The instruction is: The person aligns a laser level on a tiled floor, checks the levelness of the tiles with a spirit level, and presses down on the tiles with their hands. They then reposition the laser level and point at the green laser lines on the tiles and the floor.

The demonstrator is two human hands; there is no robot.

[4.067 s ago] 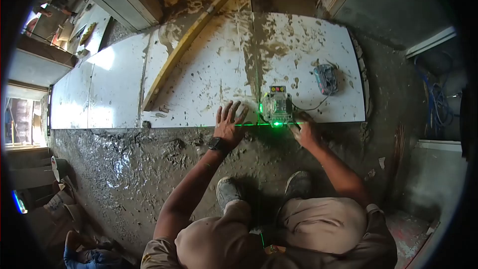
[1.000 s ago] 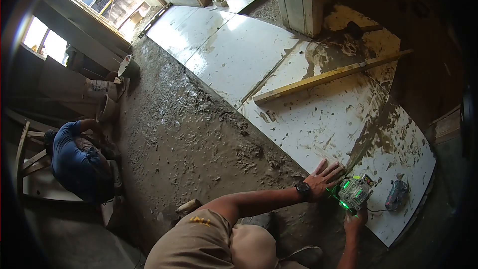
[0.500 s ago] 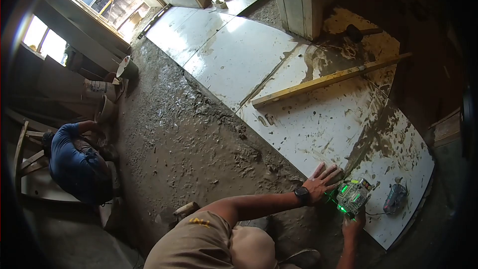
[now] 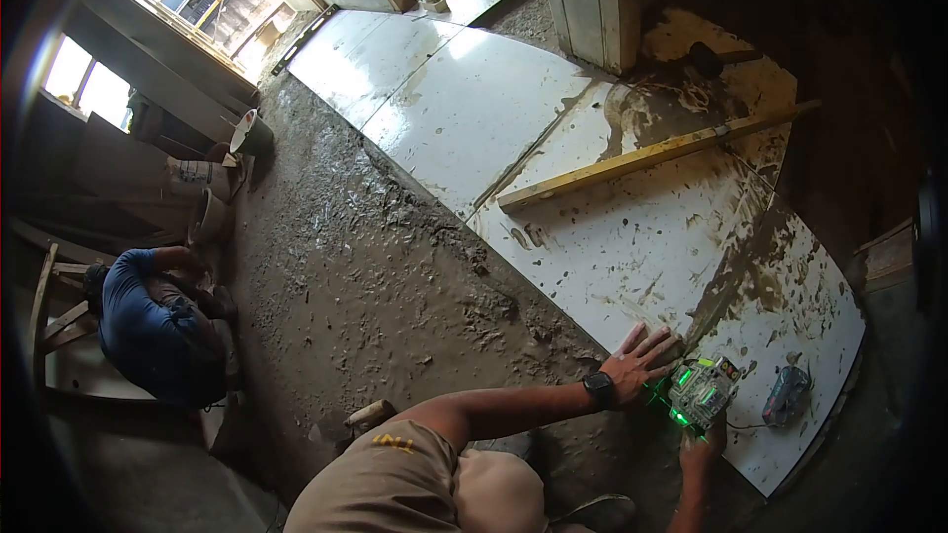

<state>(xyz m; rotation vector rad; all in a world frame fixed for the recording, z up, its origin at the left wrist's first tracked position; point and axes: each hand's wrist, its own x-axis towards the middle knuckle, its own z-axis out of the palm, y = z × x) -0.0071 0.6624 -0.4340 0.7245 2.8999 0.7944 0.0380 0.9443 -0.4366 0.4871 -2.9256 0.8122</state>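
Hands (image 4: 637, 365) apart: left hand (image 4: 637, 365) spread on tile (image 4: 592, 271) edge, open mud (image 4: 395, 296) alongside; right hand (image 4: 700, 447) at laser level (image 4: 703, 390), grip unclear.

left arm outstretched | left hand (image 4: 635, 367) palm down, fingers spread | right hand (image 4: 702, 446) partly hidden

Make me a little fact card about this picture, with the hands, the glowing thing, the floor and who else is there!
Left hand: spread on the white tiles
Left hand wears: black watch
Right hand: at the glowing device, fingers partly hidden
Glow: green
Beside device: small dark pack
Floor: white tiles, muddy in places, next to wet grey-brown mud
Lying across tiles: long yellowish bar
Other person: blue top, bent over
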